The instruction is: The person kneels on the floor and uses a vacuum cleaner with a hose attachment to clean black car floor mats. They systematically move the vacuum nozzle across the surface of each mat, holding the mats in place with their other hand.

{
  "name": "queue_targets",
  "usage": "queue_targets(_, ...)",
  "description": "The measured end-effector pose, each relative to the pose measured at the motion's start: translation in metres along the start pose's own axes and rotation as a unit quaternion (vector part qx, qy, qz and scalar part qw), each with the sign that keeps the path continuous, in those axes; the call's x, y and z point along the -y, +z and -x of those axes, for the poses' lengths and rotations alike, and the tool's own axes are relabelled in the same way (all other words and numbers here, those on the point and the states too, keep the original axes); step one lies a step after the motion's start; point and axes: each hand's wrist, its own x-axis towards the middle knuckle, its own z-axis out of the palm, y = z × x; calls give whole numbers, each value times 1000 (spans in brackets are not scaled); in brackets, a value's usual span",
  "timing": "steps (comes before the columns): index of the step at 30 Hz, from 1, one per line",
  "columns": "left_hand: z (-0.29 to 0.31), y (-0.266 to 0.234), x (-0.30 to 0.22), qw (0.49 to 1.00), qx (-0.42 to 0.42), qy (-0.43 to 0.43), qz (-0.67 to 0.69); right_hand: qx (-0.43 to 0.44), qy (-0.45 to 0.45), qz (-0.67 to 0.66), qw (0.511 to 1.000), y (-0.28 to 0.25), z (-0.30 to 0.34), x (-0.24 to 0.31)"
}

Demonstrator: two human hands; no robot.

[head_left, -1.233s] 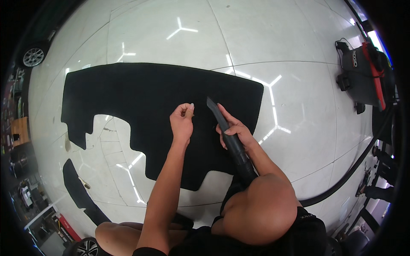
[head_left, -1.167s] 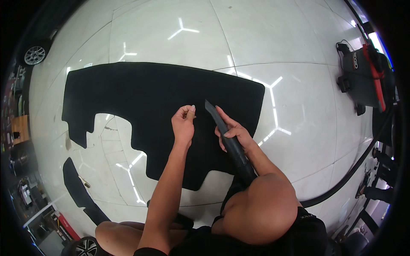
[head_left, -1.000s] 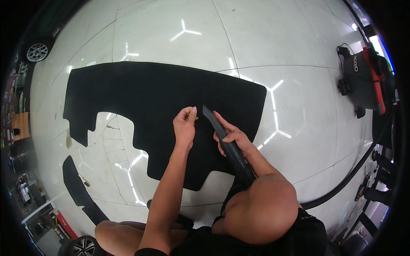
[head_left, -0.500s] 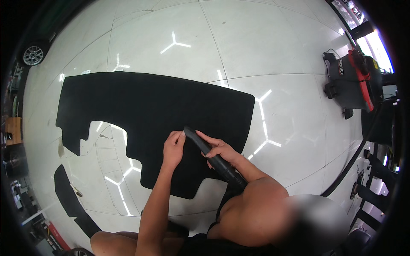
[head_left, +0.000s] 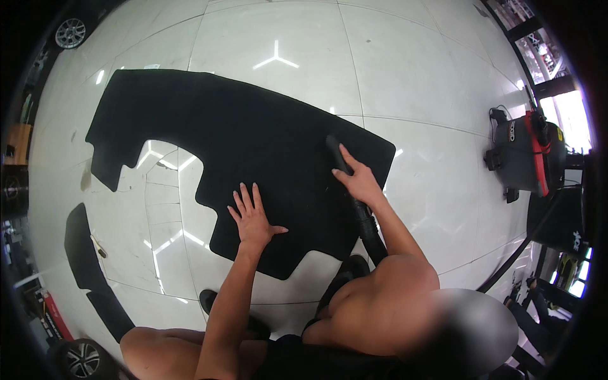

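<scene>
A large black car mat (head_left: 266, 126) with a cut-out edge lies flat on the glossy tiled floor. My left hand (head_left: 254, 223) presses on its near part, fingers spread and holding nothing. Further right, my right hand (head_left: 360, 182) is wrapped round a black vacuum hose nozzle (head_left: 335, 152). The nozzle's tip rests on or just above the mat's right part; I cannot tell whether it touches. From the nozzle, the ribbed hose (head_left: 368, 231) runs back toward my knee, where my leg hides the rest.
A grey and red shop vacuum (head_left: 529, 152) stands at the right, its black hose (head_left: 506, 266) trailing toward me. At the left lie another narrow black mat (head_left: 82, 247) and a small brush-like thing (head_left: 99, 247). Loose wheel (head_left: 82, 360) sits near left; a car wheel (head_left: 69, 33) shows far left.
My left hand has let go of the nozzle's tip and now lies flat on the mat. My right hand has carried the nozzle forward and right over the mat. The view has shifted slightly.
</scene>
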Motion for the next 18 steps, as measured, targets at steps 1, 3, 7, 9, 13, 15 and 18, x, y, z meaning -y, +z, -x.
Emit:
queue_targets(1, 2, 2, 4, 1000, 2, -6, 11, 36, 5, 33, 999, 7, 1, 13)
queue_targets(3, 4, 4, 9, 999, 3, -13, 36, 95, -35, 93, 991, 29, 16, 28)
queue_targets(7, 2, 3, 6, 999, 15, -6, 35, 239, -80, 160, 954, 69, 64, 43)
queue_targets(9, -1, 2, 4, 999, 20, -3, 38, 182, -109, 176, 961, 66, 58, 31)
queue_targets(13, 0, 0, -1, 999, 26, 3, 29, 24, 18, 210, 977, 9, 17, 14)
queue_targets(15, 2, -5, 14, 999, 35, -28, 15, 36, 15, 229, 973, 25, 8, 22)
queue_targets(18, 1, 3, 9, 1000, 15, -16, 1, 95, -9, 260, 961, 64, 50, 37)
